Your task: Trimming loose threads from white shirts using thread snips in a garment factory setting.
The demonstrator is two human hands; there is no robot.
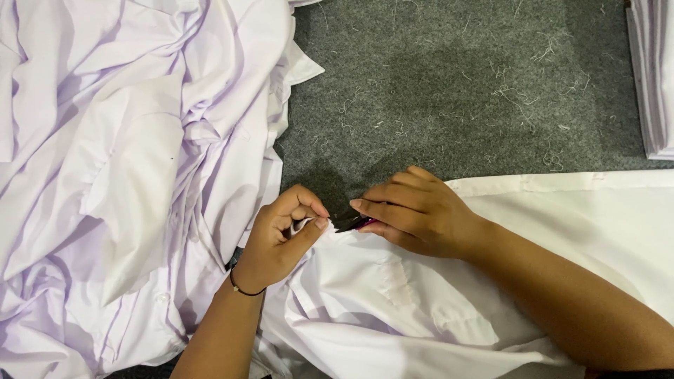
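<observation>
both hands met at a white shirt's edge on the grey desk: left hand pinched the white shirt, right hand closed on a small dark tool, seemingly trimming thread; steady tension needed next.

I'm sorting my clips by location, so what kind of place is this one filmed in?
Probably a garment finishing workshop: a heap of white shirts, a folded stack, and a grey felt table strewn with thread clippings. The left hand pinches a shirt edge while the right hand trims it.
</observation>
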